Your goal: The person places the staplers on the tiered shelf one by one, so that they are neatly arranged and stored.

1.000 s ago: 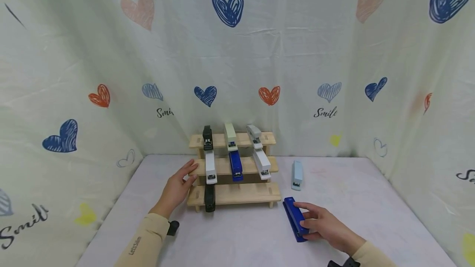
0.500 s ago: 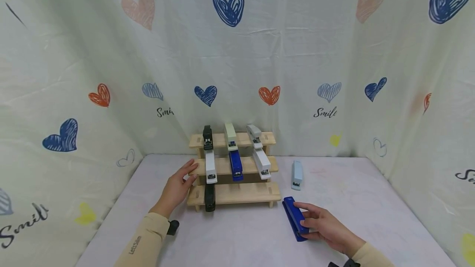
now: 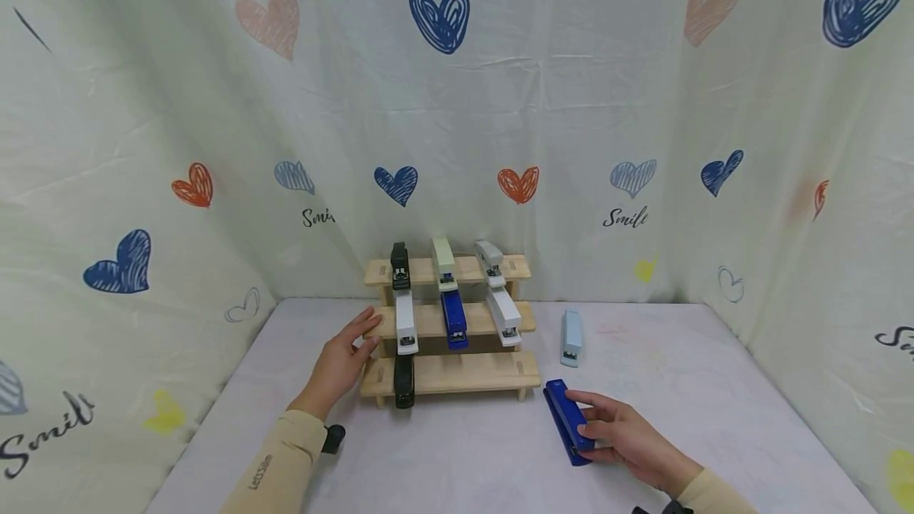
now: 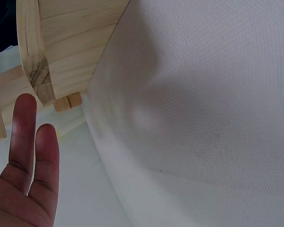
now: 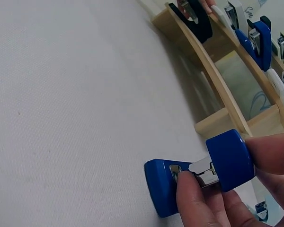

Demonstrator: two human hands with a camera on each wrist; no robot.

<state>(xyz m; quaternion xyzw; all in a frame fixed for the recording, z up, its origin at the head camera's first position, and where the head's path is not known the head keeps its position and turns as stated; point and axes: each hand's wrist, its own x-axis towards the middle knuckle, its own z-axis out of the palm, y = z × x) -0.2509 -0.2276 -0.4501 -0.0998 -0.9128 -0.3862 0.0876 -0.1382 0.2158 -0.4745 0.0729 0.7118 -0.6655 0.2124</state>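
My right hand (image 3: 631, 439) holds a dark blue stapler (image 3: 569, 419) low over the table, right of a three-tier wooden display rack (image 3: 478, 371). In the right wrist view the stapler's upper arm stands apart from its base, with a fingertip in the gap. My left hand (image 3: 341, 363) grips the left end of the rack's middle shelf; two of its fingers (image 4: 22, 137) stand straight in the left wrist view. On the bottom shelf lies a black stapler (image 3: 403, 381). White, blue (image 3: 454, 320) and white staplers fill the middle shelf; black, pale green (image 3: 443, 264) and grey ones sit on top.
A light blue stapler (image 3: 571, 337) lies on the white-covered table (image 3: 443, 458), right of the rack and behind my right hand. A white curtain (image 3: 571, 101) printed with hearts surrounds the table at the back and sides.
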